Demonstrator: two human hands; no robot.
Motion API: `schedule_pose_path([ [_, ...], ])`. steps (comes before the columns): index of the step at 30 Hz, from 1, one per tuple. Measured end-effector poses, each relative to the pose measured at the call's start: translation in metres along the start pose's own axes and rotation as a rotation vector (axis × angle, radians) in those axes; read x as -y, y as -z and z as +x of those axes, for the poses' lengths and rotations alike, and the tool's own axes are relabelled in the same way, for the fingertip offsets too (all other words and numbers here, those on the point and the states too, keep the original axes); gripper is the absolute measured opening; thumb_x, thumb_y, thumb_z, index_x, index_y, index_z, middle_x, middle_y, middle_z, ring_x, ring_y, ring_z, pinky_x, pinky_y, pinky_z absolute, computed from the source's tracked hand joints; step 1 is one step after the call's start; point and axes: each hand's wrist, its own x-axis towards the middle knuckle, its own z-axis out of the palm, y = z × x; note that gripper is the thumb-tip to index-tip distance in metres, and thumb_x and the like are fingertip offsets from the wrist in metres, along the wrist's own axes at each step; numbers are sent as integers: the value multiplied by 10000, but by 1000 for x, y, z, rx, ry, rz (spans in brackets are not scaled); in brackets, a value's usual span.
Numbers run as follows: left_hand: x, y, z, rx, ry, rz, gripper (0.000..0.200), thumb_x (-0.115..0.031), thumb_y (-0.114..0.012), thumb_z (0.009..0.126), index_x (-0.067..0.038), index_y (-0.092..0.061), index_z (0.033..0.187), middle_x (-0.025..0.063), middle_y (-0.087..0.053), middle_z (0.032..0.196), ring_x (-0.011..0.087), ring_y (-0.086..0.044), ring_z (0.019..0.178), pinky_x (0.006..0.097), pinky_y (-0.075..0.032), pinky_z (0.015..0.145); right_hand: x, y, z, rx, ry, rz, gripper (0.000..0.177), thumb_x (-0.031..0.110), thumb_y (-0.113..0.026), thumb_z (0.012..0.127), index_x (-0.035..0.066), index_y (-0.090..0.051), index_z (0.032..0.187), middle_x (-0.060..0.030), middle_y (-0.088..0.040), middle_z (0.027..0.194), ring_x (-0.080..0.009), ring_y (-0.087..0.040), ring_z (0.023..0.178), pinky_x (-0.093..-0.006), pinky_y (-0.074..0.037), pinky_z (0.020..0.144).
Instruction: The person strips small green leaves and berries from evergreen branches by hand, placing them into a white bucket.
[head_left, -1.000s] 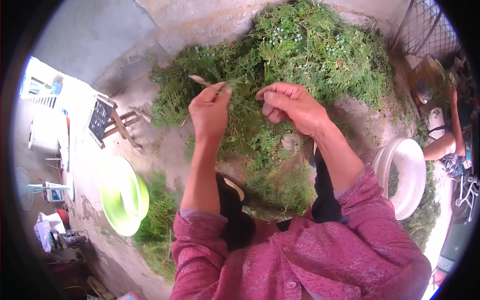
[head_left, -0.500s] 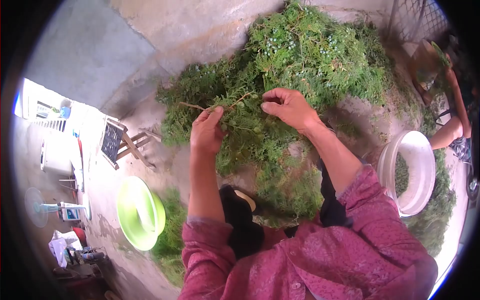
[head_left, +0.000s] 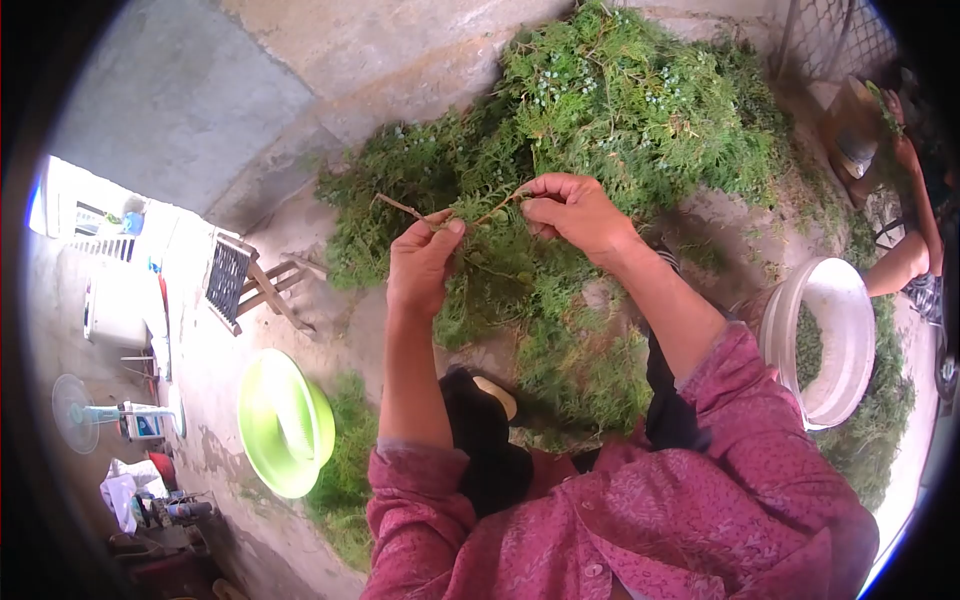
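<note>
My left hand (head_left: 424, 264) is closed in a pinch on a thin evergreen twig (head_left: 398, 206), whose bare brown end sticks out to the left. At the twig's other end, the thumb and forefinger of my right hand (head_left: 580, 214) are pinched together on its tip. Green scaly sprays hang from the twig between both hands. Behind and below them lies a large heap of cut evergreen branches (head_left: 640, 115), dotted with pale bluish cones or berries. Whether a small cone is also within the right fingers is hidden.
A white bucket (head_left: 848, 370) holding small green pieces stands at the right, near another person's arm (head_left: 915, 195). On the left are a lime-green basin (head_left: 262, 440), a folding stool (head_left: 262, 290) and a fan (head_left: 78, 412). More cuttings (head_left: 345, 470) lie beside the basin.
My right fingers, slightly apart before, have closed on the twig's tip. The view has shifted slightly, and the twig is held straighter between my hands.
</note>
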Motion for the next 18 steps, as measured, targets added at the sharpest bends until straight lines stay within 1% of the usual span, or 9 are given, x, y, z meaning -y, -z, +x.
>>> schedule_pose_path([
  [4, -4, 2, -5, -50, -5, 212, 167, -178, -638, 784, -19, -623, 830, -5, -591, 699, 45, -436, 553, 206, -346, 493, 7, -1, -4, -25, -110, 59, 111, 86, -591, 771, 26, -574, 864, -4, -569, 711, -74, -517, 587, -194, -421, 532],
  [7, -7, 5, -7, -3, 6, 280, 175, -192, -635, 785, -18, -628, 768, -21, -564, 638, 44, -435, 544, 206, -350, 498, 4, 3, -6, -29, -66, -100, 122, 91, -607, 729, 29, -573, 828, -38, -574, 696, -102, -534, 586, -230, -436, 529],
  [9, -7, 6, -9, -10, -21, 308, 166, -175, -638, 780, -18, -622, 726, -12, -573, 625, 47, -433, 529, 202, -350, 503, 2, 7, -7, -104, 267, -829, 172, 101, -607, 686, 25, -575, 837, -87, -576, 692, -139, -557, 596, -272, -456, 546],
  [10, -8, 4, -10, -10, -20, 309, 166, -175, -638, 780, -18, -622, 726, -12, -573, 625, 47, -433, 529, 202, -350, 503, 0, 9, -7, -105, 265, -829, 172, 101, -607, 686, 25, -575, 837, -87, -576, 692, -139, -557, 596, -272, -456, 546],
  [12, -12, 1, -14, -70, -48, 327, 168, -159, -637, 780, -21, -605, 689, 7, -590, 638, 50, -452, 524, 201, -361, 496, -2, 12, -5, -258, 324, -1298, 198, 99, -596, 650, -16, -570, 810, -170, -595, 715, -289, -589, 680, -327, -498, 618],
  [15, -12, 20, -11, -106, -86, -18, 167, -149, -638, 779, -29, -593, 670, 23, -599, 650, 60, -490, 526, 208, -380, 481, 21, 33, -5, -250, 166, -947, 141, 60, -576, 671, -19, -569, 788, -145, -597, 750, -236, -608, 708, -300, -513, 633],
  [16, -13, 21, -12, -118, -61, -98, 153, -136, -637, 778, -35, -584, 677, 36, -598, 641, 85, -525, 529, 222, -401, 463, 23, 40, -2, -130, -104, -342, 175, 25, -562, 694, -10, -554, 864, -104, -598, 801, -169, -611, 727, -266, -518, 624],
  [17, -14, 21, -12, -122, -63, -99, 153, -136, -637, 778, -35, -584, 677, 36, -598, 641, 85, -525, 529, 222, -401, 463, 23, 38, -2, -125, -103, -343, 175, 25, -562, 694, -10, -554, 864, -104, -598, 801, -169, -611, 727, -266, -518, 624],
  [18, -15, 21, -12, -100, -32, -136, 139, -136, -641, 776, -34, -582, 701, 44, -600, 652, 99, -533, 533, 230, -405, 456, 22, 35, -5, -75, -142, -83, 203, 22, -559, 705, -7, -538, 905, -85, -596, 819, -145, -608, 736, -249, -514, 611],
])
